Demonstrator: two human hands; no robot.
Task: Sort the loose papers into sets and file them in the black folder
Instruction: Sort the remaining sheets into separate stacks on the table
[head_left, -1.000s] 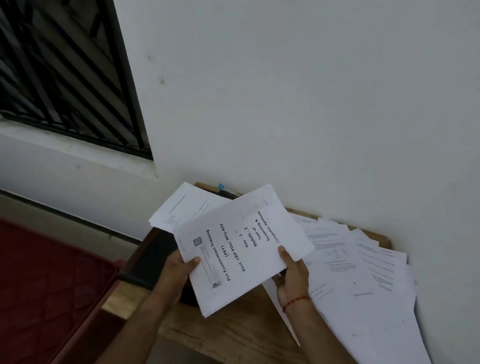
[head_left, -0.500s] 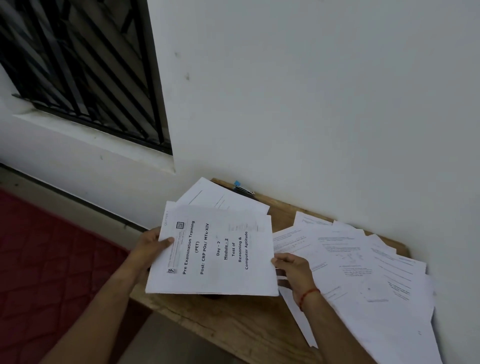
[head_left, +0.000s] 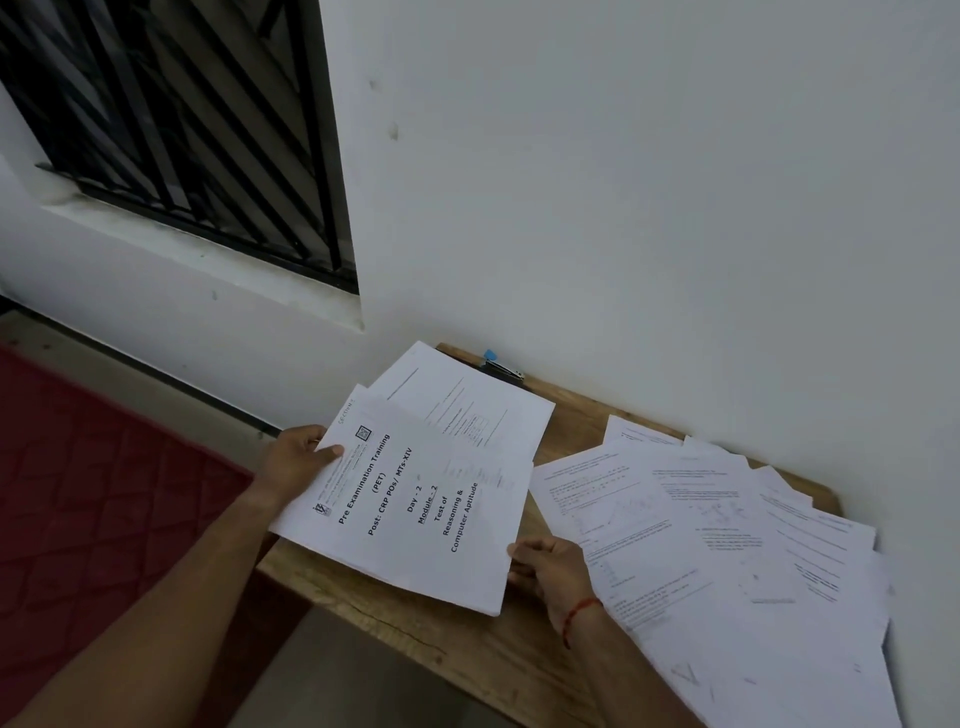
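Left grip (head_left: 298, 460) and right grip (head_left: 550, 569) pinch opposite edges of the printed set (head_left: 415, 499); a slack pinch could spill sheets into loose papers (head_left: 717, 530) beside the right grip.

We see a top sheet (head_left: 415, 499) that is white with black printed lines and a small black-and-white square code near one corner. The loose sheets (head_left: 727, 545) fanned beside it are white too, covered in fine dark text and faint diagrams. The counter (head_left: 467, 639) is mid-brown wood with darker grain streaks. We note a bright blue tab (head_left: 490, 355) on a dark clip by the white wall (head_left: 623, 182). The window grille (head_left: 182, 130) is black, its bars crossing diagonally. The mat (head_left: 104, 493) is deep red with a quilted diamond pattern, and a red thread (head_left: 582, 610) circles one wrist.
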